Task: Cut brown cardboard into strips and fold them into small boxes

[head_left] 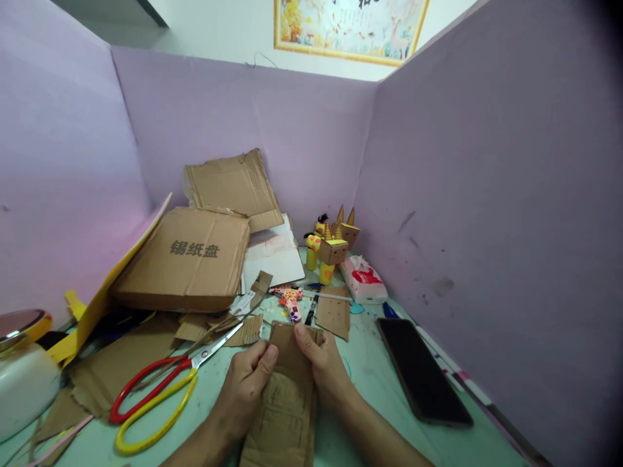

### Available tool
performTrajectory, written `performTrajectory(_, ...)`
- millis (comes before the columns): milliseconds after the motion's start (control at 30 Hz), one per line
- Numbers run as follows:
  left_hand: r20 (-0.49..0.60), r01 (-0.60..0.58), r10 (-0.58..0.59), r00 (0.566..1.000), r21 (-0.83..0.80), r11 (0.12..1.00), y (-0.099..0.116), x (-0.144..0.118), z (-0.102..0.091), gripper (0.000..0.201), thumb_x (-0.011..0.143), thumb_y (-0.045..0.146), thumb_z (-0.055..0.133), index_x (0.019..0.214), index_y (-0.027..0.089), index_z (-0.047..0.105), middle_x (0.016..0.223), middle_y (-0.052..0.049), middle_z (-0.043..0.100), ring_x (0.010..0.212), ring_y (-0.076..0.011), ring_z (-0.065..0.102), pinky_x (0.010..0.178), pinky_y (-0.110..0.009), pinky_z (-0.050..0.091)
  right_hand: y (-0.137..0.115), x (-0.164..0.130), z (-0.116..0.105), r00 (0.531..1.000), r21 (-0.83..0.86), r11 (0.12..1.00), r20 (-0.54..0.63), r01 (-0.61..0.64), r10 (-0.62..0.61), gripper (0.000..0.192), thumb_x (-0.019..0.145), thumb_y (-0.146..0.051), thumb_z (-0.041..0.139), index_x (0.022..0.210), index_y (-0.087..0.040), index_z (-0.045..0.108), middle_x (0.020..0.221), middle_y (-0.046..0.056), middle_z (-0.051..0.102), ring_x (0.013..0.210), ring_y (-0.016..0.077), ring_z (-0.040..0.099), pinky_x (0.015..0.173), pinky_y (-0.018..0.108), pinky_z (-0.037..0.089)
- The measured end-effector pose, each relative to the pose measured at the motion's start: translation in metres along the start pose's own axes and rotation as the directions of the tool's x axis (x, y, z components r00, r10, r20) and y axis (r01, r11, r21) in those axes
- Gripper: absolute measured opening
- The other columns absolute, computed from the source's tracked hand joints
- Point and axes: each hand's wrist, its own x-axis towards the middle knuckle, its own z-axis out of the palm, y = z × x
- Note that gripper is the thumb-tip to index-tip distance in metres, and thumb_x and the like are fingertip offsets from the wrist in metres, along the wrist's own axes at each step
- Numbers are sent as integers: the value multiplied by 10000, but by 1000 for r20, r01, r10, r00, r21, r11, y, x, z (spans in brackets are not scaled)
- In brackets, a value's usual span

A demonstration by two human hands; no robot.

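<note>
Both thumbs press down on a long cardboard strip [287,402] — the other fingers curl under its edges and are hidden. The left hand [246,389] pinches the strip's left side, and the right hand [324,366] pinches its right side near the top. The strip lies low in the middle of the green table [370,383], running from 6 o'clock up toward 12.

At 9 o'clock from the hands lie scissors [160,389] with red and yellow handles, blades pointing at the strip. At 3 o'clock a dark phone [422,373] lies flat, well apart from the hands. At 12 o'clock sits a small brown cardboard square [333,314], and past it stand little cardboard animals [333,250] with pointy ears. At 10 o'clock rests a flattened cardboard box [187,259] — more cardboard scraps lie around it.
</note>
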Motion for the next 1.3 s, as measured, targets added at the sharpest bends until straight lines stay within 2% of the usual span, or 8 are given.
performTrajectory(133, -81, -48, 43, 996, -67, 997, -1, -1, 5, 318, 811, 485, 466, 776, 178, 541, 724, 2, 555, 679, -162, 492, 643, -247, 414, 2, -6, 9, 1000, 44, 999, 14, 22, -23, 379, 780, -461, 563, 850, -109, 683, 739, 80, 693, 680, 192, 625, 677, 315, 488)
performTrajectory(200, -102, -52, 49, 994, -32, 998, -1, -2, 7, 294, 833, 462, 440, 831, 184, 535, 758, -3, 555, 713, -173, 497, 664, -253, 409, 4, -8, 10, 999, 59, 997, -9, 39, -39, 356, 793, -450, 549, 864, -122, 669, 785, 77, 693, 720, 196, 627, 716, 325, 485)
performTrajectory(333, -173, -89, 108, 979, 112, 990, -2, -1, 6, 257, 840, 427, 441, 885, 191, 532, 779, -16, 567, 755, -196, 517, 660, -262, 399, 7, -6, 8, 998, -59, 997, -29, 53, -55, 320, 747, -438, 608, 844, -135, 640, 815, 77, 681, 773, 214, 615, 725, 332, 479)
performTrajectory(467, -227, -86, 109, 968, 109, 990, -6, 1, 2, 248, 829, 432, 448, 866, 196, 512, 723, -4, 545, 721, -199, 531, 615, -267, 411, 8, -5, 7, 995, -120, 987, 10, 105, -104, 325, 733, -419, 624, 910, -147, 609, 863, 73, 667, 787, 211, 599, 722, 330, 473)
performTrajectory(700, -242, -107, 147, 959, 170, 980, -10, 3, 0, 232, 818, 426, 454, 784, 200, 490, 691, 1, 529, 651, -179, 502, 611, -274, 416, 12, -8, 6, 983, -209, 961, 5, 179, -182, 288, 832, -425, 486, 816, -164, 606, 743, 27, 619, 688, 157, 532, 635, 265, 429)
performTrajectory(933, -212, -136, 173, 962, 179, 974, -8, 3, 1, 225, 832, 414, 436, 855, 196, 481, 749, -11, 563, 697, -185, 538, 644, -278, 436, 10, -11, 6, 979, -194, 961, -15, 198, -205, 314, 815, -458, 496, 811, -174, 631, 730, 22, 619, 681, 164, 525, 629, 255, 416)
performTrajectory(1100, -211, -155, 183, 960, 146, 977, -12, 5, -1, 210, 835, 401, 441, 835, 196, 486, 741, -14, 568, 681, -177, 524, 639, -274, 428, 13, -10, 5, 982, -184, 965, -4, 187, -191, 334, 832, -464, 467, 791, -170, 622, 706, 19, 600, 651, 152, 508, 618, 256, 410)
performTrajectory(1300, -194, -157, 168, 966, 71, 985, -4, 3, -3, 212, 822, 389, 472, 830, 182, 515, 753, -20, 578, 694, -173, 532, 636, -266, 432, 12, -5, 4, 995, -42, 995, 37, 92, -91, 383, 777, -509, 526, 778, -147, 651, 704, 38, 646, 675, 176, 570, 640, 286, 453)
